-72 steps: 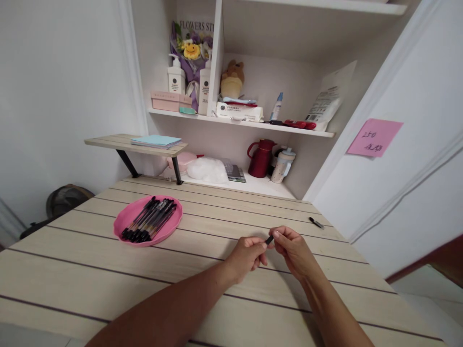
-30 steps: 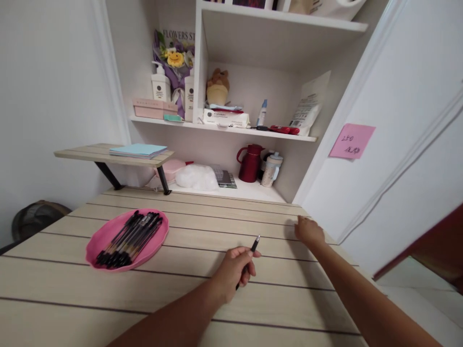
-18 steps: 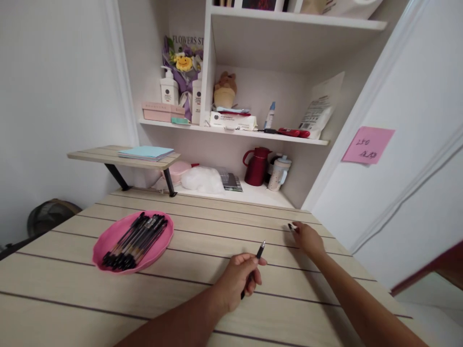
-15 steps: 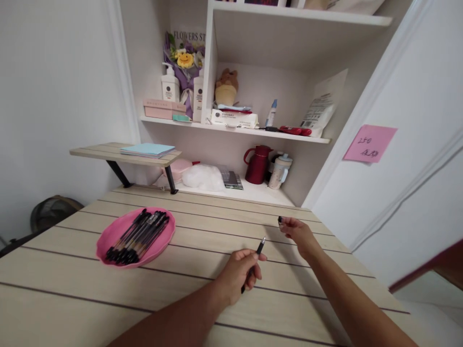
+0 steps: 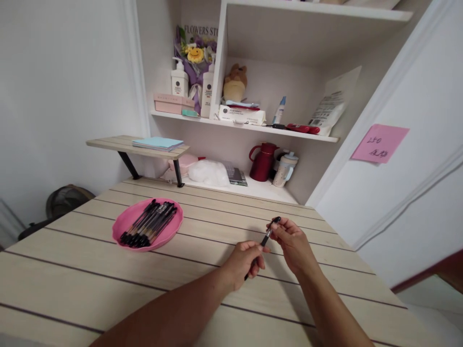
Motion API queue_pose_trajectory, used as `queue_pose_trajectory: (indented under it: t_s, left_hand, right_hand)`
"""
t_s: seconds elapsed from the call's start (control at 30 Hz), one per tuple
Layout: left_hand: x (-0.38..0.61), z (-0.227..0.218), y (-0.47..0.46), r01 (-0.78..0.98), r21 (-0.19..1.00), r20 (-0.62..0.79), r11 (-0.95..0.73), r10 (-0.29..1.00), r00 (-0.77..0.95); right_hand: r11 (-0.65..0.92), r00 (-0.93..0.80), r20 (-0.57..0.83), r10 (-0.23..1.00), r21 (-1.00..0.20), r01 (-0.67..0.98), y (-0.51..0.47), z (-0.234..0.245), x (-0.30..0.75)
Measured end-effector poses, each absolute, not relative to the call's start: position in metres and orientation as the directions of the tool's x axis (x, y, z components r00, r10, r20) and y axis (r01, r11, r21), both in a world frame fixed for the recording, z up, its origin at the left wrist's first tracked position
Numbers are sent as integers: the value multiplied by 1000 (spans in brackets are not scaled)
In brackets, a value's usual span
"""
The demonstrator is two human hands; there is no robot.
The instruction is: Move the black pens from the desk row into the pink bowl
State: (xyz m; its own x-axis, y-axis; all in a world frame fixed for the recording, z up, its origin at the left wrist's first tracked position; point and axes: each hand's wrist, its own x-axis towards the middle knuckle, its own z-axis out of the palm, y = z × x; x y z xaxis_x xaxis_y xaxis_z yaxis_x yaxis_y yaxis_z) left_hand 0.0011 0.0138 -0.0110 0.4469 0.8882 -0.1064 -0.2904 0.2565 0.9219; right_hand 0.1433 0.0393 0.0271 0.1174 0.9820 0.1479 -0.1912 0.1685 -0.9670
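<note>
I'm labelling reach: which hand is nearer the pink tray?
Left. The left hand is to the right of the pink tray, apart from it; the right hand is farther right.

From here I see a held pen (image 5: 265, 238) of dark plastic with a silvery, metal-looking section; a dish (image 5: 125, 219) of smooth pink plastic; a matt, wood-grained table (image 5: 217, 229).

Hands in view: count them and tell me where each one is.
2: the left hand grips the pen above the table; the right hand, beside it, holds a black cap at the pen's tip. No other hand shows.
</note>
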Motion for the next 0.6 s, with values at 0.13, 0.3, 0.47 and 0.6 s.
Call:
queue_pose_trajectory:
  t_s: [0.13, 0.3, 0.47, 0.6]
  left_hand:
    - [2, -13, 15, -298, 919, -111, 260, 893, 436]
    - [3, -12, 14, -331, 905, -119, 269, 905, 408]
    - [5, -11, 14, -379, 883, -127, 276, 919, 373]
    - [6, -12, 14, -387, 884, -123, 262, 929, 348]
  right_hand:
    - [141, 72, 132, 989, -981, -131, 36, 20, 141]
    - [80, -19, 83, 996, -991, -107, 31, 19, 136]
    - [55, -91, 64, 994, -994, -92, 27, 20, 133]
    - [55, -87, 63, 994, -994, -90, 27, 18, 131]
